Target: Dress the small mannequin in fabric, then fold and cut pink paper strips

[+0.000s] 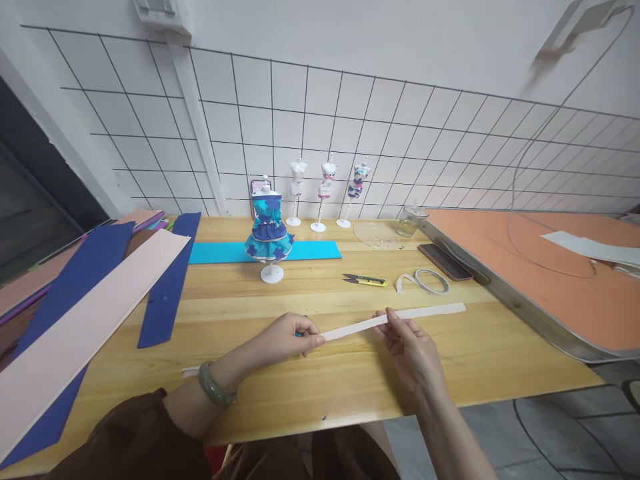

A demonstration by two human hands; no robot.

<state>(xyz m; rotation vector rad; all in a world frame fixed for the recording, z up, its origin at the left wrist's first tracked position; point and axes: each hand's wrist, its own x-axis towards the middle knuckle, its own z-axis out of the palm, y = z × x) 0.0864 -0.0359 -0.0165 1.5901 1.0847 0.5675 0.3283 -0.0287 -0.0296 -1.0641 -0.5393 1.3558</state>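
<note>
In the head view, the one item that seems to carry marks is a small upright card or screen (256,189) behind the front dress form (269,230); they are too small to read.

The pale strip (355,328) is long, narrow and flat, pinkish white with fairly straight edges and a squared right end. It is above the near part of the wooden bench (225,307), sloping gently upward to the right. The left hand (290,335) pinches its left end between thumb and fingers; a speck of blue shows at those fingers, and I cannot tell what it is. The right hand (410,343) pinches the strip farther along, thumb on top, and the rest extends freely past it. A green bangle (214,387) circles the left wrist.

Beyond the right hand lie yellow-handled thread snips (374,282), a roll of whitish tape (440,292) with a loose tail, and a dark smartphone (445,261). The front form wears a blue-and-turquoise floral dress with a tiered skirt, before a bright blue strip (315,250). To the left, a broad pale-pink strip (95,320) crosses navy pieces (167,293).
</note>
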